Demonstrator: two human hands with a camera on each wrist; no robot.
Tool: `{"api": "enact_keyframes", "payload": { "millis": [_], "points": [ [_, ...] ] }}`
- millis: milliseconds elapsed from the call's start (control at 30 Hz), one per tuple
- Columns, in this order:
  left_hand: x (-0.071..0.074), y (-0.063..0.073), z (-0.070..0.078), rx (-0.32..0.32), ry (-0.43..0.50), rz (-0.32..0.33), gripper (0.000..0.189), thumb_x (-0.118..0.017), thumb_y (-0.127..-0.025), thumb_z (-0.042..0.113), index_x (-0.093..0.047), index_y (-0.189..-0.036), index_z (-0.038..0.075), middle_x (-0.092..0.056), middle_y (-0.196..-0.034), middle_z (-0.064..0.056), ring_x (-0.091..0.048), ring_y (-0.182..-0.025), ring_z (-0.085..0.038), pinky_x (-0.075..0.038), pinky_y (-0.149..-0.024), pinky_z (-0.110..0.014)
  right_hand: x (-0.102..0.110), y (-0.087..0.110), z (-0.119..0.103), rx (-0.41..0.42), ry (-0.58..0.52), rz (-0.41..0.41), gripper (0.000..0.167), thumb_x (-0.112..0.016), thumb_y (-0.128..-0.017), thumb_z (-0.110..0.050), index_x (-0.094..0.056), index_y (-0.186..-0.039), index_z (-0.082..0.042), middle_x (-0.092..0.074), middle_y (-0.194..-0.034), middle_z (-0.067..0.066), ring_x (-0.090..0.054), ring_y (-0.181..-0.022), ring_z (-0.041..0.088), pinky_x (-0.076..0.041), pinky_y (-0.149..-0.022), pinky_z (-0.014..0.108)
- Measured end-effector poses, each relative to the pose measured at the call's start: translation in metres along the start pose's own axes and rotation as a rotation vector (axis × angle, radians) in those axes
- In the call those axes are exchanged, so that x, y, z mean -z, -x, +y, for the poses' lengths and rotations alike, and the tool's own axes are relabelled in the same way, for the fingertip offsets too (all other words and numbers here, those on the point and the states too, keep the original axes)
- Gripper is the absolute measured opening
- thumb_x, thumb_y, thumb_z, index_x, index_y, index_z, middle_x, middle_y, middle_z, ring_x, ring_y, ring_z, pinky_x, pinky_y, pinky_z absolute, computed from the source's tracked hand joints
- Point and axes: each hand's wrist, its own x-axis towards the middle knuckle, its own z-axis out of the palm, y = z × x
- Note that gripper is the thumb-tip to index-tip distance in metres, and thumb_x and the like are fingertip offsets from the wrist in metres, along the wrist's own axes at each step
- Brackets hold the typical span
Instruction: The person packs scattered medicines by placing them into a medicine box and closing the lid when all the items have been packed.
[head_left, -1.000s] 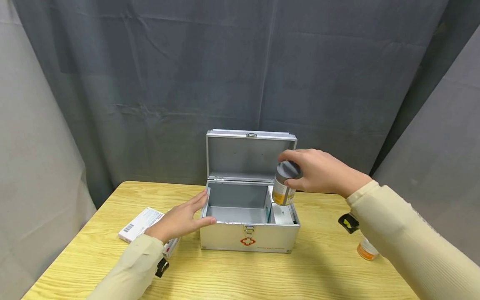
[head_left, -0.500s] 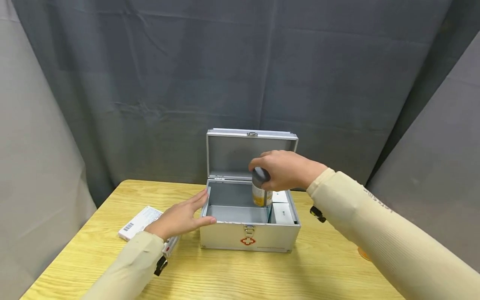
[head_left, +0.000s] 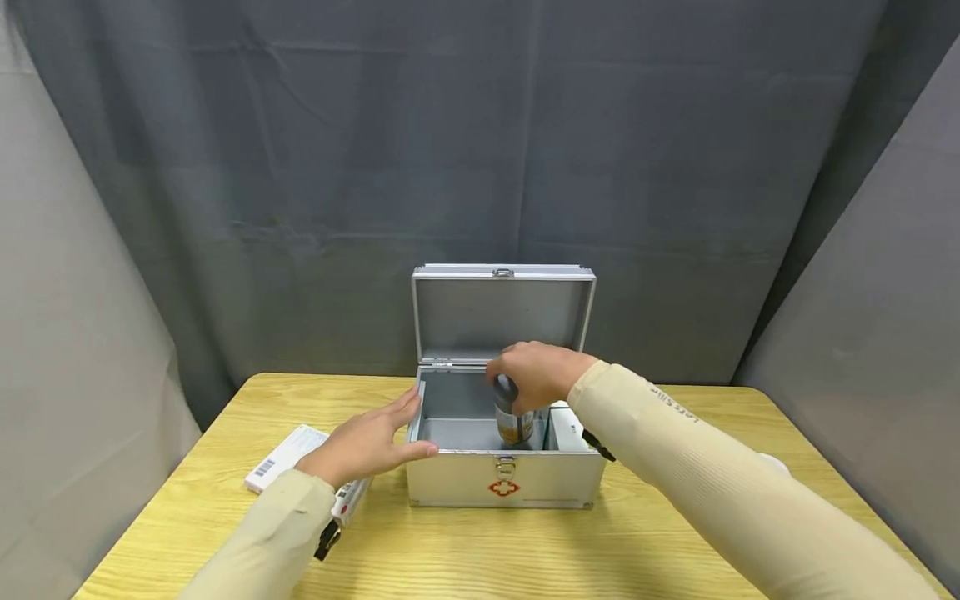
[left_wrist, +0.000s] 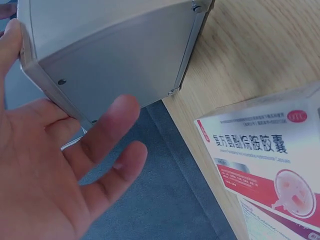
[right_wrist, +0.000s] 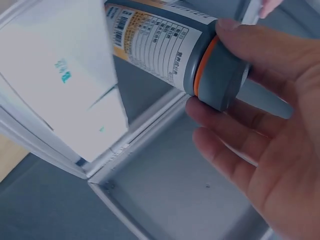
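In the head view, a dark grey cylindrical bottle with a white and orange label [head_left: 513,423] is held by its cap in the right hand [head_left: 536,371], the thumb and fingers being closed round it. The bottle is lowered partly below the rim of a silver rectangular metal case [head_left: 457,481]; whether the case floor is touched by its base cannot be told. In the right wrist view, an orange ring is seen next to the cap, which is pinched between thumb and fingertips.

The left hand [head_left: 367,442] is spread wide, and nothing is gripped by it. The left side of the case is touched by its fingers, while the thumb is extended along the front corner. In the left wrist view, two of the fingers are held slightly bent, apart from the case wall.

The grey lid [head_left: 495,312] is raised at the back. The right end of the case is occupied by white cartons with teal print [right_wrist: 65,75], and the bottle is held just to their left. The left part of the interior is left bare.

On the wooden bench [head_left: 465,554], left of the case, a white barcoded flat carton [head_left: 285,457] and a white and red cardboard carton [left_wrist: 265,150] are placed, the latter partly covered by the left hand in the head view.
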Motion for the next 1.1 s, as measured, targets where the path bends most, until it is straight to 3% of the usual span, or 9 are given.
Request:
{"api": "enact_keyframes", "payload": {
  "millis": [400,633,1100],
  "points": [
    [0.005,0.000,0.003,-0.005,-0.020,0.000,0.094,-0.054,-0.089,0.070,-0.023,-0.158,0.016,-0.018,-0.167,0.000,-0.037,-0.147,-0.032,-0.040,-0.113,-0.053,-0.005,-0.001,0.005,-0.009,0.008,-0.014,0.045,-0.083,-0.076,-0.011,-0.068,-0.118,-0.013,-0.069,-0.105,0.005,-0.062,-0.090,0.017,-0.055,-0.079,0.033],
    [0.003,0.004,0.007,0.032,-0.002,-0.005,0.093,-0.056,-0.088,0.069,-0.025,-0.158,0.017,-0.018,-0.167,0.000,-0.038,-0.146,-0.035,-0.039,-0.112,-0.057,-0.012,-0.002,0.005,-0.025,0.013,-0.032,0.046,-0.084,-0.076,-0.013,-0.068,-0.119,-0.015,-0.068,-0.106,0.005,-0.062,-0.089,0.017,-0.056,-0.078,0.034],
    [0.002,0.006,0.014,0.018,-0.002,0.004,0.091,-0.055,-0.089,0.068,-0.027,-0.158,0.016,-0.019,-0.167,0.000,-0.038,-0.147,-0.032,-0.039,-0.114,-0.054,-0.021,0.001,0.011,-0.008,0.053,0.008,0.042,-0.083,-0.078,-0.015,-0.068,-0.117,-0.013,-0.065,-0.105,0.006,-0.064,-0.086,0.020,-0.057,-0.078,0.037]
  ]
}}
